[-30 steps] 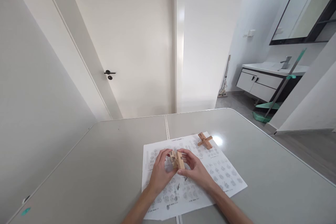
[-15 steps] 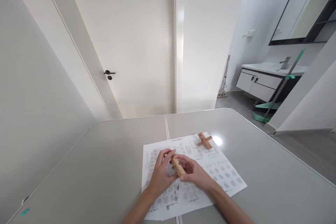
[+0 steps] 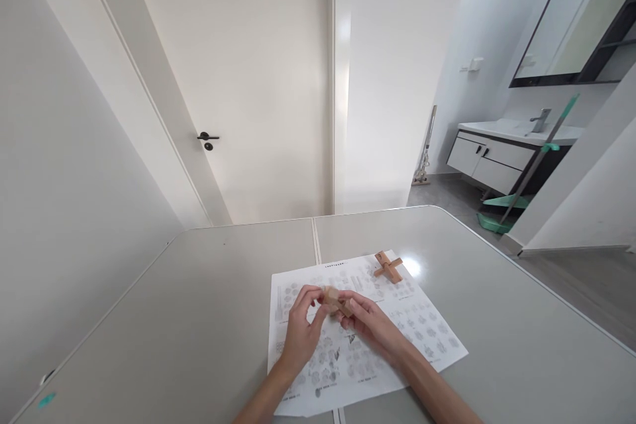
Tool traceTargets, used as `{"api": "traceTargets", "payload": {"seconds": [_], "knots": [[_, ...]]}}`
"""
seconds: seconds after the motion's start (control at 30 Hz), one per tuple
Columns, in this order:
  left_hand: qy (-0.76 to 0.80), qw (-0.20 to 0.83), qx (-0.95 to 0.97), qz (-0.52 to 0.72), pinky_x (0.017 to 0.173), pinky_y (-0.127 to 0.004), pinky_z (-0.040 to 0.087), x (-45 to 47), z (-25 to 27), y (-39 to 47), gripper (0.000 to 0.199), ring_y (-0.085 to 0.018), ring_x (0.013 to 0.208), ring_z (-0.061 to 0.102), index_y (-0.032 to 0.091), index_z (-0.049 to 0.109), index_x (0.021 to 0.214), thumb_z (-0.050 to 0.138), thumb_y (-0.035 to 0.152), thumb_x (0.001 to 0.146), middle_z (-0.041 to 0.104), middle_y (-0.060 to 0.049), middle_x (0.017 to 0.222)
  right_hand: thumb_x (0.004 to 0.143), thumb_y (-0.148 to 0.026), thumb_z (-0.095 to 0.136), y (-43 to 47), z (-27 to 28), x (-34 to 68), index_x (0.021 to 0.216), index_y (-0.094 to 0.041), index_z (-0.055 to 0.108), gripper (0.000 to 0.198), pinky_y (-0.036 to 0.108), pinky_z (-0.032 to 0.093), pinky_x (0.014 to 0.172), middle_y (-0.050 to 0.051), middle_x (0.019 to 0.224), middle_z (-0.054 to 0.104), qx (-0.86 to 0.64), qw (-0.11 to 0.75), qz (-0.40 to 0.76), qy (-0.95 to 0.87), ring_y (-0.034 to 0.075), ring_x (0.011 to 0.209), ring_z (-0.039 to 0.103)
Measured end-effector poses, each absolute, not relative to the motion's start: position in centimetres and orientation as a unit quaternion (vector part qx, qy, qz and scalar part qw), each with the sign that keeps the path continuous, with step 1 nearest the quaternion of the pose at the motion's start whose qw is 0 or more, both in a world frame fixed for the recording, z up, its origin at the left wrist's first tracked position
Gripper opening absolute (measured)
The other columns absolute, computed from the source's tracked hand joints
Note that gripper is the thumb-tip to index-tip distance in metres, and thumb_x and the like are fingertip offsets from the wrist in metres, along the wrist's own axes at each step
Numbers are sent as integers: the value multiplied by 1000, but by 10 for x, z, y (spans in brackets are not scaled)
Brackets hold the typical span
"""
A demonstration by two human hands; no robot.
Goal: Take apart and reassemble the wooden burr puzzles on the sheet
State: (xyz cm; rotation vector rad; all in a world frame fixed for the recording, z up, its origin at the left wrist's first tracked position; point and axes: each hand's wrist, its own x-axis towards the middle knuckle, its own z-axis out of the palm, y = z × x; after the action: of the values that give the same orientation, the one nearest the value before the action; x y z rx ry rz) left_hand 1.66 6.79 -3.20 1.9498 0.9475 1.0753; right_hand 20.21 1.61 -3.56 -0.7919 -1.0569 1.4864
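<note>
Above a printed sheet [image 3: 342,381], both hands hold light wooden puzzle pieces [image 3: 332,295] close together. My left hand [image 3: 304,324] pinches their left end between thumb and fingers. On the other side, my right hand [image 3: 370,321] has its fingers closed around the right end. The pieces are slightly blurred and partly covered by fingers, so how they fit together is unclear. Farther back, on the sheet's upper right corner, lies a cross-shaped group of brown wooden pieces [image 3: 389,268], touched by neither hand.
The sheet lies across the seam of a grey table [image 3: 199,318]. A teal spot [image 3: 47,400] is near the table's left edge. Beyond the table stand a white door [image 3: 258,79], a mop [image 3: 426,152], a green dustpan [image 3: 494,222] and a sink cabinet [image 3: 489,156].
The wooden pieces have turned in my hands, from one long bar tilted toward me to a more crosswise, compact pose. My right fingers have shifted their hold. The cross-shaped pieces stayed put.
</note>
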Motion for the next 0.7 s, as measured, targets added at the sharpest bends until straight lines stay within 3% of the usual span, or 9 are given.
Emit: {"api": "traceTargets", "payload": {"seconds": [0.13, 0.27, 0.7], "knots": [[373, 498, 662, 418, 65, -30, 49, 20, -36, 74, 45, -15, 62, 52, 19, 60, 92, 40, 59, 101, 55, 0, 71, 86, -56, 72, 21, -43, 206, 116, -26, 73, 42, 39, 52, 83, 10, 112, 68, -373, 580, 597, -409, 20, 82, 62], [361, 565, 597, 440, 54, -27, 42, 22, -44, 79, 51, -12, 53, 47, 16, 60, 107, 44, 64, 98, 55, 1, 70, 84, -52, 75, 26, -52, 208, 116, -25, 72, 42, 38, 52, 80, 10, 116, 69, -373, 601, 592, -386, 19, 77, 61], [409, 506, 643, 405, 57, -25, 45, 21, -46, 79, 47, -11, 56, 51, 18, 60, 120, 55, 57, 94, 65, -2, 85, 82, -53, 79, 27, -53, 208, 130, -27, 62, 58, 32, 49, 68, 10, 114, 74, -382, 641, 596, -296, 15, 69, 61]]}}
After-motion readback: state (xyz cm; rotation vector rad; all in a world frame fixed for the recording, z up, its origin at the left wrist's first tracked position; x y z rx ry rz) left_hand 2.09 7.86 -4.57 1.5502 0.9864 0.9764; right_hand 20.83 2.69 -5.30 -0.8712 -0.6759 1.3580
